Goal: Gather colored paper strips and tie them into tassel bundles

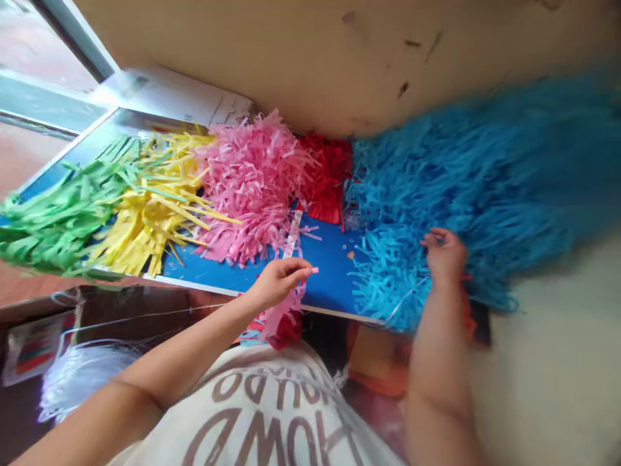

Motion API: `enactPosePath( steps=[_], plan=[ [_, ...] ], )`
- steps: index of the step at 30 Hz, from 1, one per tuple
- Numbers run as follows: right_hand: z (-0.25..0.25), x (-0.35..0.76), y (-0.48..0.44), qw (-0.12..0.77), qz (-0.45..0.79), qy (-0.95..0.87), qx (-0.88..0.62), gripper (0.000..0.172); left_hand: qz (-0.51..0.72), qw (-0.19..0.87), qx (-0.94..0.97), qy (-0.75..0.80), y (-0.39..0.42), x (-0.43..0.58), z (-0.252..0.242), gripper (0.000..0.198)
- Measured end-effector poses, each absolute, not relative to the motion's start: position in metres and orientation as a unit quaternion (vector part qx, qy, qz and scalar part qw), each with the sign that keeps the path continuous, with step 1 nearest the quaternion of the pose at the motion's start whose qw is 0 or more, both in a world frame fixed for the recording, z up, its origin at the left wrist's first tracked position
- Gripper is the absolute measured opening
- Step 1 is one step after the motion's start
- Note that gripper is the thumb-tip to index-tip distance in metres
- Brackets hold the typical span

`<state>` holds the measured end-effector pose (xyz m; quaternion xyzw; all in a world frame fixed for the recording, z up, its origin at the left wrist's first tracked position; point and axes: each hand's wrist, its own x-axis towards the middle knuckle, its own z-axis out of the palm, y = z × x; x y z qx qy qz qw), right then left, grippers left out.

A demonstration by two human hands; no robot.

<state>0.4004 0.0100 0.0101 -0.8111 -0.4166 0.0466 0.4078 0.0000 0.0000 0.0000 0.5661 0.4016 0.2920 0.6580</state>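
Observation:
My left hand (279, 283) pinches a small pink paper strip (313, 270) between its fingertips, above a blue board (326, 259). A pale pink strip (293, 236) lies across the board close to those fingers. My right hand (444, 255) rests with curled fingers in a mass of light blue paper fringe (478, 184). Whether it holds a strand, I cannot tell. Along the board lie green (58, 220), yellow (158, 207), pink (252, 181) and red (325, 175) paper fringes, each a dense shaggy bunch. The fringes hide most of the board.
A stained beige wall (315, 58) runs along the board's far edge, with white papers (179, 97) near it. A bundle of white strings (82, 378) hangs at lower left. Red and pink paper scraps (280, 325) and an orange object (378, 362) sit below the board's near edge.

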Motion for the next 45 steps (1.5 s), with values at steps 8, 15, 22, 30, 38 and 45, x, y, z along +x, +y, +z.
enactPosePath(
  steps=[8,15,22,30,38,45],
  plan=[
    [0.017,0.263,-0.050,0.520,0.208,-0.424,-0.711,0.027,0.319,0.661,0.562,0.381,-0.001,0.010,0.001,0.042],
    [-0.019,0.148,-0.079,0.638,0.442,-0.258,-0.576,0.030,0.358,0.571,0.648,0.356,-0.006,0.003,0.002,0.042],
    [-0.022,0.143,-0.076,0.672,0.429,-0.228,-0.559,0.030,0.377,0.462,0.733,0.328,-0.010,-0.005,0.003,0.027],
    [-0.018,0.143,-0.080,0.646,0.394,-0.261,-0.599,0.028,0.350,0.374,0.789,0.338,-0.014,-0.008,0.005,0.023],
    [-0.016,0.147,-0.085,0.629,0.345,-0.299,-0.630,0.025,0.344,0.304,0.833,0.309,-0.016,-0.005,0.004,0.029],
    [-0.015,0.161,-0.086,0.578,0.272,-0.443,-0.629,0.015,0.274,0.208,0.893,0.290,-0.016,-0.009,0.010,0.037]
  ],
)
